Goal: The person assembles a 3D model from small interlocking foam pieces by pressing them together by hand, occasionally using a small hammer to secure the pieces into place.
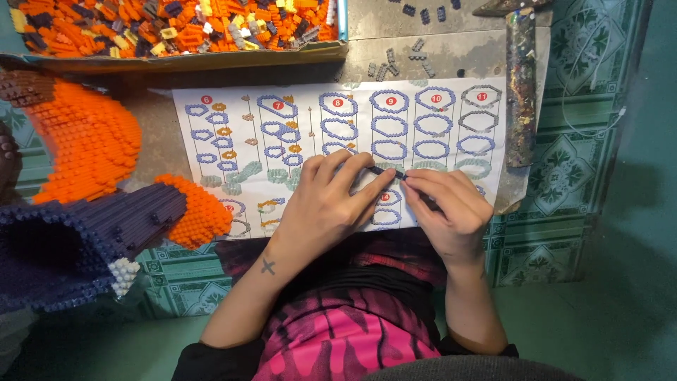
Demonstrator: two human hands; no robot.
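Observation:
My left hand point(326, 204) and my right hand point(446, 212) rest close together on a printed instruction sheet point(338, 134) that shows rows of blue ring shapes. Between their fingertips they pinch a small chain of dark grey bricks point(388, 171) lying on the sheet. The left fingers press the chain from the left, while the right thumb and forefinger close on its right end. Most of the chain is hidden under my fingers.
A large orange and dark blue brick model point(92, 204) stands at the left. A cardboard tray point(183, 60) of orange, grey and yellow loose bricks sits at the back. Several loose grey bricks point(402, 60) lie behind the sheet. A paint-stained tool point(520, 85) lies at the right edge.

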